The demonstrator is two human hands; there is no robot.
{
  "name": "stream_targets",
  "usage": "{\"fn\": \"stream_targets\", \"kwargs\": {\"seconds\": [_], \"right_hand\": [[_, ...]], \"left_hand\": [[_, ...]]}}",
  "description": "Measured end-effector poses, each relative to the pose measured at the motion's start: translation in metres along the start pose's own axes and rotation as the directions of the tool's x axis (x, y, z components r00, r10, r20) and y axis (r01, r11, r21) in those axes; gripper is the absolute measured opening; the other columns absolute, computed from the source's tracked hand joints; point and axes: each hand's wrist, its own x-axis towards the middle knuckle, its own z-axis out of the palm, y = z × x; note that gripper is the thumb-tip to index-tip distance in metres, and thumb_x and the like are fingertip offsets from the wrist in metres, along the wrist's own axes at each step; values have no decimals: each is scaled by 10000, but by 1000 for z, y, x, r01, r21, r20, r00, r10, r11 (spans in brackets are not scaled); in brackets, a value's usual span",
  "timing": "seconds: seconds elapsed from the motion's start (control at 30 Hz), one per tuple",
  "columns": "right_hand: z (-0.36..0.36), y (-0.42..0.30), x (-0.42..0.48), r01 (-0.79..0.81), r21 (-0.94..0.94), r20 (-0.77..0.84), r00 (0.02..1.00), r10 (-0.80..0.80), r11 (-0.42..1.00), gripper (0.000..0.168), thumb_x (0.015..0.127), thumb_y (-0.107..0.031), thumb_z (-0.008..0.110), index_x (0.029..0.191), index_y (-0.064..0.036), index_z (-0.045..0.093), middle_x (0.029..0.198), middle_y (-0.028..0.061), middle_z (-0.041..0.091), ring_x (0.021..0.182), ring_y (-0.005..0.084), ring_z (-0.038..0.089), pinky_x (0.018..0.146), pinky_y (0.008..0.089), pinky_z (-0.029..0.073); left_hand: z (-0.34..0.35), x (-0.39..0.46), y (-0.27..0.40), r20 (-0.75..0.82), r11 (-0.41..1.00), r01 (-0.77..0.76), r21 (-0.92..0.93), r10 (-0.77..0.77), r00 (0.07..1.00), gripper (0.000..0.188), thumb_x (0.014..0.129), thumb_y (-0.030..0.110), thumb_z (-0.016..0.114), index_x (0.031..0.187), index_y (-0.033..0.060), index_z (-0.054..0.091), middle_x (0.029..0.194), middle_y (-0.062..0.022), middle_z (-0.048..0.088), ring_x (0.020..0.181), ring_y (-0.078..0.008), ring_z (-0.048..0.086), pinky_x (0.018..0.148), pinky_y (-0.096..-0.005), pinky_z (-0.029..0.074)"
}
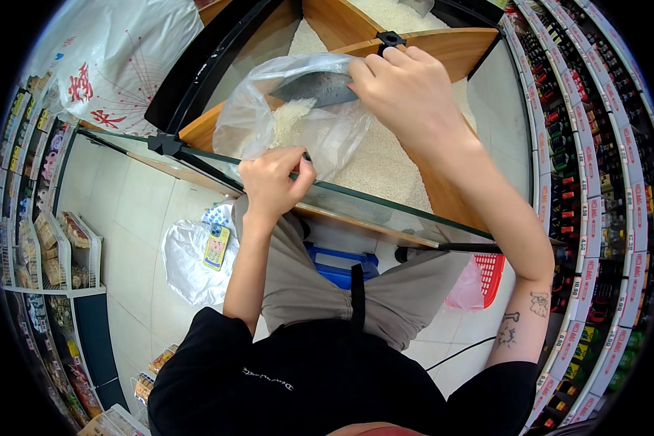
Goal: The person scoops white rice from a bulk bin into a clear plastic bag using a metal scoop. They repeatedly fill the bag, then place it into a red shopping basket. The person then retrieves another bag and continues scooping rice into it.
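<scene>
My right hand (409,87) is closed around a metal scoop (324,87); its handle is hidden under my fingers. The scoop's blade tilts into the mouth of a clear plastic bag (240,111), and white rice (291,117) spills from its lip into the bag. My left hand (277,177) grips the bag's near side, right by the top edge of a glass panel (376,204). Beneath the bag, loose rice (387,169) fills a compartment of the bin.
Wooden dividers (447,49) split the bin and meet at a black connector (391,39). A large printed white sack (114,65) stands at left. A phone (216,248) lies on a silvery bag (185,267). Stocked shelves (594,218) line the right; a red basket (490,278) stands below.
</scene>
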Motion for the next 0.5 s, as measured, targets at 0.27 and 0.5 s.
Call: {"fn": "stream_targets", "kwargs": {"seconds": [0.27, 0.5], "right_hand": [[-44, 68, -29, -48, 169, -106, 992, 66, 984, 92, 766, -131, 707, 799, -98, 628, 696, 1, 592, 615, 146, 561, 563, 298, 446], [-81, 93, -50, -383, 119, 366, 875, 318, 916, 132, 767, -196, 680, 725, -71, 678, 671, 75, 652, 604, 249, 647, 609, 355, 519]], "left_hand": [[2, -2, -1, -19, 1000, 2, 8, -2, 1000, 95, 722, 113, 604, 636, 76, 625, 546, -33, 569, 466, -197, 563, 433, -311, 383], [3, 1, 2, -1, 999, 35, -29, -35, 999, 107, 725, 116, 596, 624, 81, 600, 533, -41, 542, 454, -202, 538, 428, -314, 363]]}}
